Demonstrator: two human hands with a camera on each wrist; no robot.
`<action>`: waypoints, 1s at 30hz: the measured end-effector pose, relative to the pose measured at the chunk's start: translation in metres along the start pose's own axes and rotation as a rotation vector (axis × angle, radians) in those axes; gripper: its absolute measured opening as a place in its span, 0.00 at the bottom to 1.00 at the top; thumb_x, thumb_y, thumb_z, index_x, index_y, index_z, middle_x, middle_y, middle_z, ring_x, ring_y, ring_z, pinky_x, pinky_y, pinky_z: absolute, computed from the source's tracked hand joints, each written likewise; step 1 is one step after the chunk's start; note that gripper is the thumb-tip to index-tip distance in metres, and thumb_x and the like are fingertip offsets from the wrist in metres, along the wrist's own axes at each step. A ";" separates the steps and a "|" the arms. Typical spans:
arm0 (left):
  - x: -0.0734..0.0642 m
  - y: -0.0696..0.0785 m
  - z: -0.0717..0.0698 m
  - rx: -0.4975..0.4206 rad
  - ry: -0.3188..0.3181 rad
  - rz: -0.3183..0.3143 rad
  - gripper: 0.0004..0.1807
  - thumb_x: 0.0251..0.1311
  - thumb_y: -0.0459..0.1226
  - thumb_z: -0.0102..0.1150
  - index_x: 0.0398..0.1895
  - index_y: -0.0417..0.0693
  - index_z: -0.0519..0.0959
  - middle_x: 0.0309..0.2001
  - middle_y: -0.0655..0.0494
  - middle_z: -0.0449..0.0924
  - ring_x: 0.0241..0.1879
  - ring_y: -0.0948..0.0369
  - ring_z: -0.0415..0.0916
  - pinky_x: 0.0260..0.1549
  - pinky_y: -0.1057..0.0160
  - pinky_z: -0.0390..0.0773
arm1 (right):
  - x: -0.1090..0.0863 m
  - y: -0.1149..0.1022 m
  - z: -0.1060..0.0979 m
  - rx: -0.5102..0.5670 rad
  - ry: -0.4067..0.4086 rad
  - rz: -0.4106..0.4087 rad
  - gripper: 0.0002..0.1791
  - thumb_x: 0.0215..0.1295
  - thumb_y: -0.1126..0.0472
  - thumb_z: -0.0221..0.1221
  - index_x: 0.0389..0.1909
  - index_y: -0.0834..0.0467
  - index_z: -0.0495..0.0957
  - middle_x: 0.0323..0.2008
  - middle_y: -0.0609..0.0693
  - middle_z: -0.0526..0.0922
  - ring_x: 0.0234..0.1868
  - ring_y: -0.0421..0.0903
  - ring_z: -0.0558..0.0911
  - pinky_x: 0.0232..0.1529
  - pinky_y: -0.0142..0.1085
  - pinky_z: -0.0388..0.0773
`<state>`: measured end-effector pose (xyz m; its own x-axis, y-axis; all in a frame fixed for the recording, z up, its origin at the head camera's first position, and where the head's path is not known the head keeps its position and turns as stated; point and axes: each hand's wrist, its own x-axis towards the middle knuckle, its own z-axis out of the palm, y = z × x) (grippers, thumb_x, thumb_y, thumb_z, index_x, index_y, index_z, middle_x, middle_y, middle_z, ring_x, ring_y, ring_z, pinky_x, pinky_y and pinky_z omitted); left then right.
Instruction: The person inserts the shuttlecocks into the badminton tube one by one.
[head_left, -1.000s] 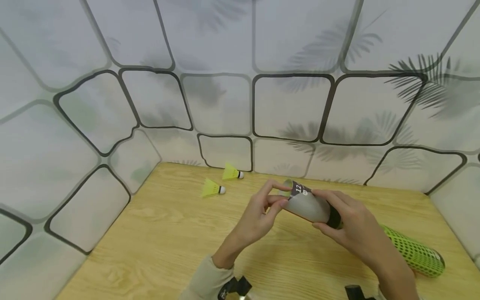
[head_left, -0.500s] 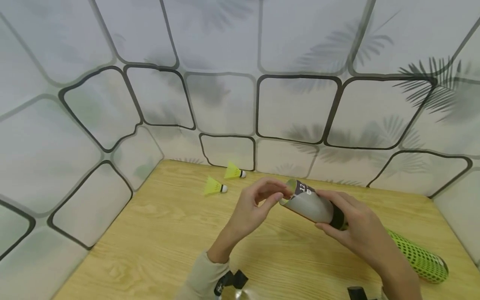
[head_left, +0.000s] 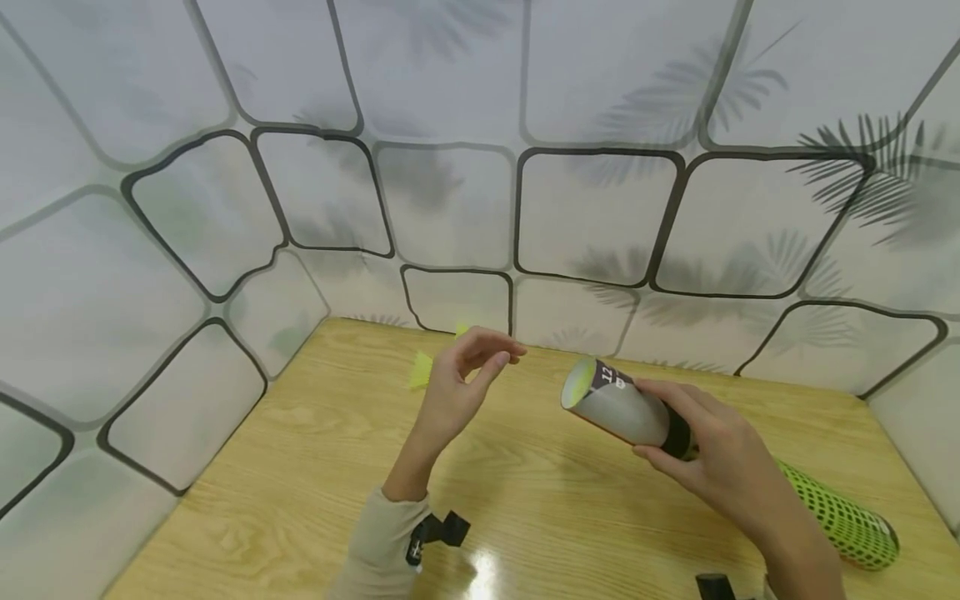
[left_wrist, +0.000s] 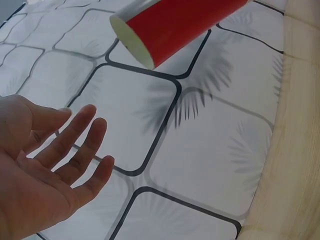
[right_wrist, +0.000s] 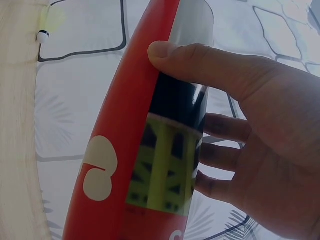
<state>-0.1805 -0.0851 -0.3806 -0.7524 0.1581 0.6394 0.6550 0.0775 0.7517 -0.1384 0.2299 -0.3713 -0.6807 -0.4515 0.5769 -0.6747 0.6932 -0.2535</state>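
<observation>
My right hand [head_left: 712,450] grips a long shuttlecock tube [head_left: 622,410], thumb and fingers around its silver and black part. The tube is tilted, its uncapped mouth up and to the left, with yellow-green showing inside. Its green patterned lower end appears beyond my right wrist. The right wrist view shows the tube's red side [right_wrist: 120,110]. My left hand [head_left: 450,392] is apart from the tube, fingers loosely bent and holding nothing. It partly covers two yellow shuttlecocks, a nearer one [head_left: 419,372] and a farther one [head_left: 461,330].
The light wood table [head_left: 300,483] ends at a patterned back wall [head_left: 577,217] with dark outlined shapes and leaf prints. Another wall [head_left: 120,317] stands along the left side. A black strap [head_left: 435,531] circles the left sleeve.
My left hand has left the tube's mouth and moved left, now in front of the shuttlecocks. My right hand keeps holding the tube in nearly the same place.
</observation>
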 end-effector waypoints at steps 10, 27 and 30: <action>-0.002 -0.022 -0.023 0.212 0.080 -0.074 0.07 0.73 0.29 0.58 0.49 0.40 0.82 0.47 0.46 0.86 0.48 0.51 0.84 0.51 0.54 0.83 | 0.000 0.001 0.000 -0.008 -0.002 -0.001 0.45 0.42 0.63 0.82 0.66 0.51 0.75 0.54 0.52 0.83 0.50 0.54 0.84 0.36 0.50 0.84; -0.009 -0.051 -0.053 0.327 0.231 -0.155 0.09 0.69 0.24 0.60 0.50 0.35 0.81 0.48 0.41 0.85 0.50 0.46 0.82 0.54 0.46 0.81 | 0.001 0.000 -0.001 0.002 0.002 0.001 0.45 0.43 0.62 0.82 0.66 0.50 0.76 0.55 0.52 0.83 0.51 0.54 0.84 0.38 0.51 0.84; -0.012 -0.061 -0.065 0.374 0.265 -0.180 0.09 0.68 0.24 0.61 0.49 0.35 0.81 0.47 0.41 0.86 0.49 0.48 0.83 0.54 0.48 0.81 | 0.001 0.000 -0.001 0.002 0.007 0.001 0.44 0.43 0.62 0.82 0.66 0.50 0.76 0.55 0.52 0.83 0.51 0.54 0.84 0.38 0.51 0.84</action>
<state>-0.2163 -0.1559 -0.4235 -0.8159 -0.1426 0.5603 0.4562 0.4366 0.7754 -0.1391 0.2299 -0.3698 -0.6793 -0.4470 0.5820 -0.6746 0.6926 -0.2554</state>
